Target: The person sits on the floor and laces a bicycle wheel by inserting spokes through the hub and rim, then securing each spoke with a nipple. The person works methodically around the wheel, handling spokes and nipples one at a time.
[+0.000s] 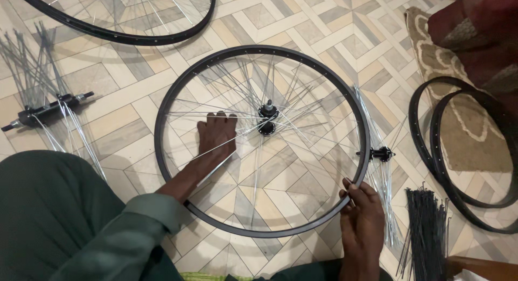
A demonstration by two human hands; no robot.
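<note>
Head view: we see the black wheel rim flat on the tiled floor. Our left hand lies open on the spokes beside the hub; our right hand pinches the rim's lower right edge.

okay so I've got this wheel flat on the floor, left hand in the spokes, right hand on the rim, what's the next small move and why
Probably pinch one loose spoke end and guide it to the nearest rim hole. The thin silver spokes fan unevenly from the black centre hub, the left hand lies flat among them, and the right hand already pinches the black round metal rim at its lower right.
</note>
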